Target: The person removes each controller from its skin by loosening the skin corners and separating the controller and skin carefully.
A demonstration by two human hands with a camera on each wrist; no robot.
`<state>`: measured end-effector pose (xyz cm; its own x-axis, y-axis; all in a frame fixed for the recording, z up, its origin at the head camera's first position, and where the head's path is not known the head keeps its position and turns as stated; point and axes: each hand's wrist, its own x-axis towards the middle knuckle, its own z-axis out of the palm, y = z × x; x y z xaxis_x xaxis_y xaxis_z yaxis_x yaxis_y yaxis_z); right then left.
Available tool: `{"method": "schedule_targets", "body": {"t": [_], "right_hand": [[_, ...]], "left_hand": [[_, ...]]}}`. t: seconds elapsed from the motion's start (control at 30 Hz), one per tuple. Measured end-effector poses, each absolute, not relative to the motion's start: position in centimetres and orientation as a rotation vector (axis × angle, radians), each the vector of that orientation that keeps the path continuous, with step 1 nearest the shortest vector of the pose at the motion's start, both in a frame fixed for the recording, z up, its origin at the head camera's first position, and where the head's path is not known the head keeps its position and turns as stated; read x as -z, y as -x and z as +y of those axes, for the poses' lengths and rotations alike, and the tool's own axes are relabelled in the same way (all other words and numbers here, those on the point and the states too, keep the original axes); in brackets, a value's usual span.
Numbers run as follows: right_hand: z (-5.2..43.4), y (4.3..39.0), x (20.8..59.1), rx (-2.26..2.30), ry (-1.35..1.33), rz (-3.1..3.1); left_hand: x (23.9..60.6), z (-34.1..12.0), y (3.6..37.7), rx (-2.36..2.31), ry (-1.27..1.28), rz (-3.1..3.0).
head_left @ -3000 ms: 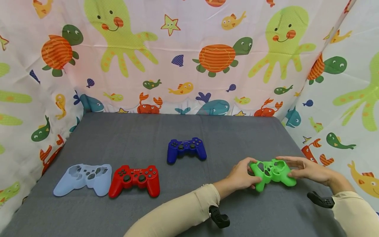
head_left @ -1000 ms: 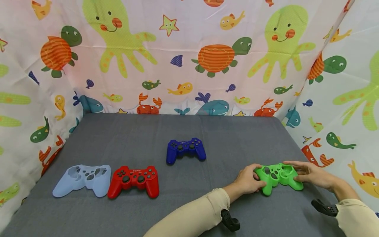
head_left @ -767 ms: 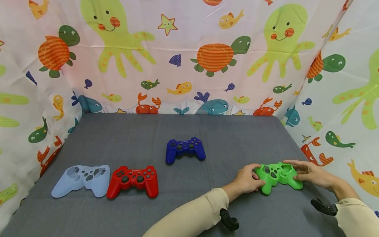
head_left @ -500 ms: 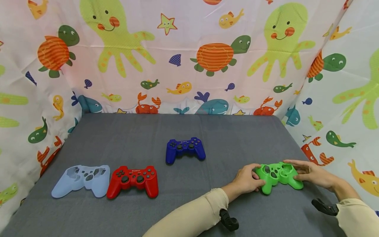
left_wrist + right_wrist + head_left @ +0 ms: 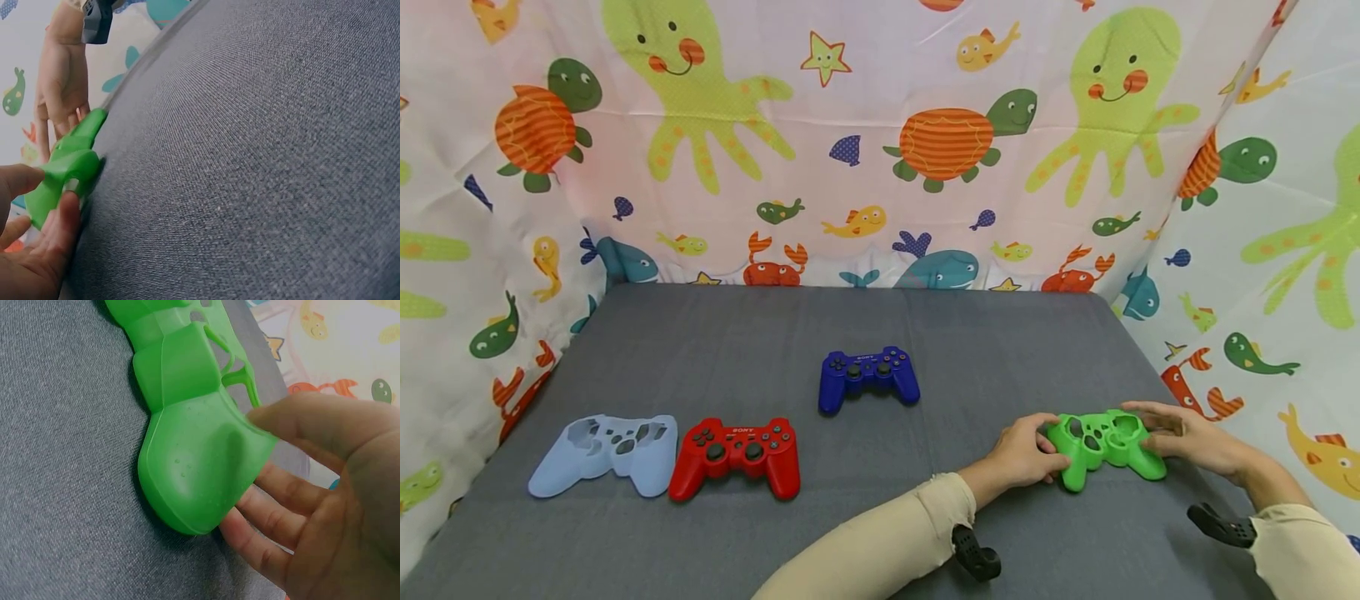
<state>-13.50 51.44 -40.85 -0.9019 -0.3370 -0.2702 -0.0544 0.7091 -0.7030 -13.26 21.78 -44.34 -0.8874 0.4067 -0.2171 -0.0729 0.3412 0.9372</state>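
Observation:
A green silicone controller cover lies on the grey table near its right front. My left hand grips the cover's left handle, thumb on top and fingers curled below. In the left wrist view the left hand shows wrapped round the green cover. My right hand holds the right handle. In the right wrist view its thumb lies on the rim of the green cover and its fingers sit beneath.
A blue controller sits mid-table. A red controller and a pale blue silicone cover lie side by side at the front left. Sea-animal cloth walls close in the back and both sides.
Over three seconds both hands shifted the green cover slightly right and toward me, lowering it to the table. In the last second almost nothing has moved.

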Motion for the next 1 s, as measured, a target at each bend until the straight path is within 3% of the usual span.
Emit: {"method": "schedule_targets", "body": {"t": [0.47,1.0], "right_hand": [[50.0,13.6,39.8,0.891,0.149,2.716],[45.4,13.1,37.2,0.812,0.403,2.997]], "left_hand": [[43.8,19.7,13.2,-1.535,-0.410,2.236],[42.0,13.8,14.5,-1.520,-0.568,2.194]]}}
